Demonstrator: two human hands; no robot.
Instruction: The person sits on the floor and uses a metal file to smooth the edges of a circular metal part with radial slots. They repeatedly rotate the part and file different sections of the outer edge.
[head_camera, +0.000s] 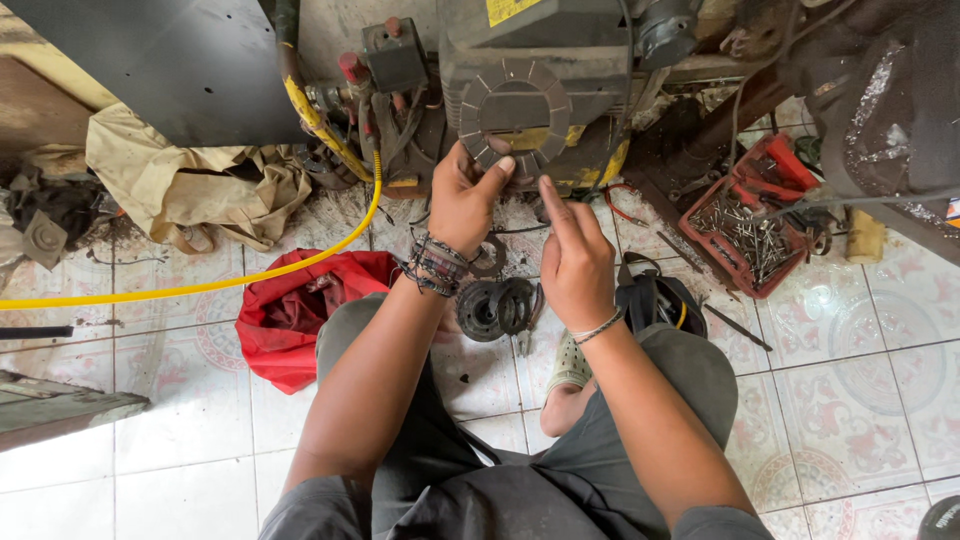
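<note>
Two hands work at 12 o'clock on a round finned engine cover (515, 110). Left hand (462, 200): fingers pinched narrow at the cover's lower rim, thumb up against it. Right hand (575, 262): fingers loosely curled, forefinger extended toward the rim; contact unclear. Dark pulley parts (498, 306) on floor at 6 o'clock. Red tray of screws (748, 228) at 3 o'clock.

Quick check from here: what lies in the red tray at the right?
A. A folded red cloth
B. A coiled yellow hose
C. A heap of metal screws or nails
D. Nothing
C: the red tray holds a heap of grey metal fasteners, while the yellow hose and red cloth lie on the floor to the left.
</note>
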